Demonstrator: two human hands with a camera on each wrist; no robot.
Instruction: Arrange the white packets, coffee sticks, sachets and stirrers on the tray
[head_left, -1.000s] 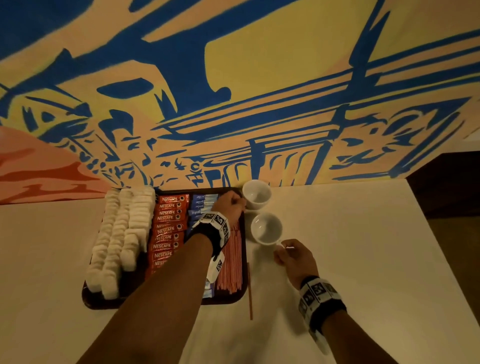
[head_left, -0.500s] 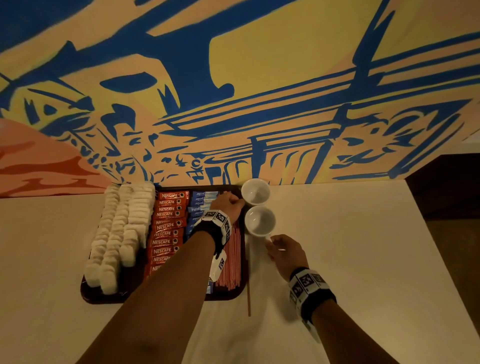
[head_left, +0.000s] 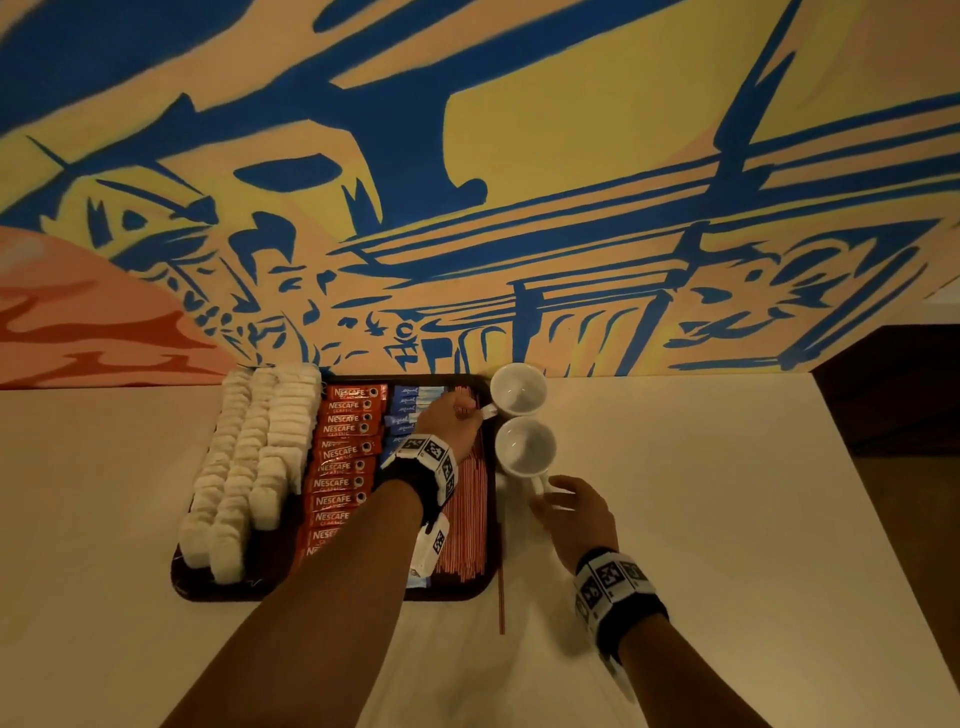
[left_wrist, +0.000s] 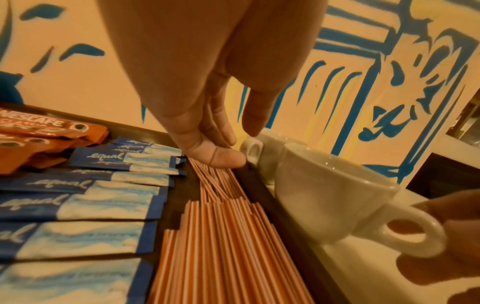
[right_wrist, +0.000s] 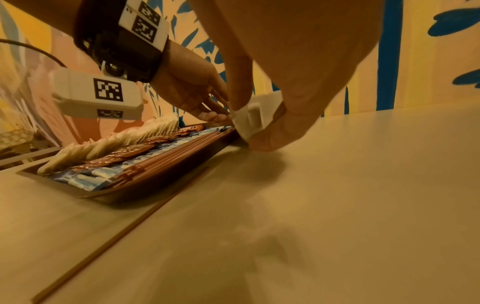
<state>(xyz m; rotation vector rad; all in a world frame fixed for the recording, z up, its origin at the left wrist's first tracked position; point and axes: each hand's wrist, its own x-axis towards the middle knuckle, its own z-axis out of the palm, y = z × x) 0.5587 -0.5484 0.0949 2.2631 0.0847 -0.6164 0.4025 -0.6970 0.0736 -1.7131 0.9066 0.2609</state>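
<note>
White packets (head_left: 249, 467) lie far left of your left grip (head_left: 452, 415), then coffee sticks (head_left: 345, 457), sachets (head_left: 408, 410) and stirrers (head_left: 467, 519), sorted in rows on the tray (head_left: 332, 592). That grip's straight fingers press the stirrers' far ends, likely squaring them. Your right grip (head_left: 571, 512) pinches the near cup (head_left: 524, 449), now nearer the tray.
</note>
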